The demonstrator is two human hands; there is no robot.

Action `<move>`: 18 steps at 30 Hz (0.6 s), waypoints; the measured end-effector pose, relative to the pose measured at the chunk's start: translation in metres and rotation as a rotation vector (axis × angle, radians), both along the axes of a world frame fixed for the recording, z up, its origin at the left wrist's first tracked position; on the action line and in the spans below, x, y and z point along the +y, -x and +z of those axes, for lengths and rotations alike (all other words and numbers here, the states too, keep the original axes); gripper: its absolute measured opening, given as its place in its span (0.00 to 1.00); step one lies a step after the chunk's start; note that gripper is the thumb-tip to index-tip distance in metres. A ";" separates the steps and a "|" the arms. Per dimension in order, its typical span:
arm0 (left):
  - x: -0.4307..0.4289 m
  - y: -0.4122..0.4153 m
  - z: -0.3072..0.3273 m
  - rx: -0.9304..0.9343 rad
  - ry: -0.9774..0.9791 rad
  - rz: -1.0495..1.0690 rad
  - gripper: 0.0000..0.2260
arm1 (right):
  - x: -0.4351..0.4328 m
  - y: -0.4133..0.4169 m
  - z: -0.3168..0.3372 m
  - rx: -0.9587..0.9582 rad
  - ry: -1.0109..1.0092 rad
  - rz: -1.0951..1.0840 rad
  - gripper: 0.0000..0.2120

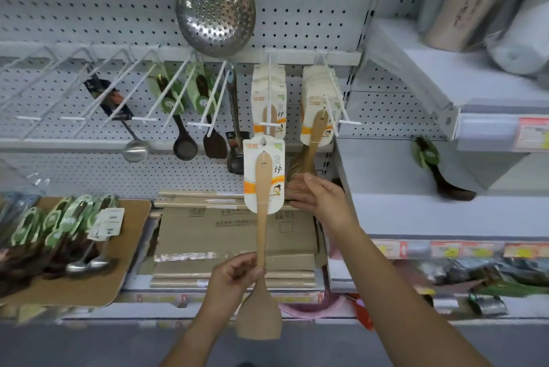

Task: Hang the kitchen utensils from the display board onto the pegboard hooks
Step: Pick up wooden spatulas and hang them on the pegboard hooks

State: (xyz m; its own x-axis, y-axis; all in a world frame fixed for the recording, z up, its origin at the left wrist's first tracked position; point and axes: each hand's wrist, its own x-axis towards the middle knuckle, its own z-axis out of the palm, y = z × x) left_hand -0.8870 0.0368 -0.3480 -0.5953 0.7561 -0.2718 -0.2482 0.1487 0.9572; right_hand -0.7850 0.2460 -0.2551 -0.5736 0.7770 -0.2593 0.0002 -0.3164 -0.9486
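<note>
My left hand (234,274) grips the handle of a wooden spatula (261,248), held upright with its white and orange card at the top, just below a white peg hook (269,93) loaded with the same carded spatulas. Beside the card, my right hand (315,197) reaches forward with relaxed fingers and touches the lower ends of the wooden spatulas hanging on the neighbouring hook (332,90). At the left, a brown display board (130,236) carries several green-carded dark spoons and steel ladles.
A large steel skimmer (215,14) hangs above on the grey pegboard (312,10). Dark spoons, tongs and a ladle hang on hooks to the left, beside several bare hooks. Flat cardboard boxes (234,236) lie on the shelf below. A dark spoon (439,170) lies on the right shelf.
</note>
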 end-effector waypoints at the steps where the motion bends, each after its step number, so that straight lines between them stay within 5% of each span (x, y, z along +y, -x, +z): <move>1: 0.001 -0.003 0.000 -0.010 -0.005 0.006 0.12 | -0.009 -0.001 0.008 0.013 -0.025 0.037 0.14; 18: 0.003 -0.011 0.004 -0.003 -0.031 0.017 0.09 | -0.032 0.013 0.026 -0.030 -0.151 0.151 0.14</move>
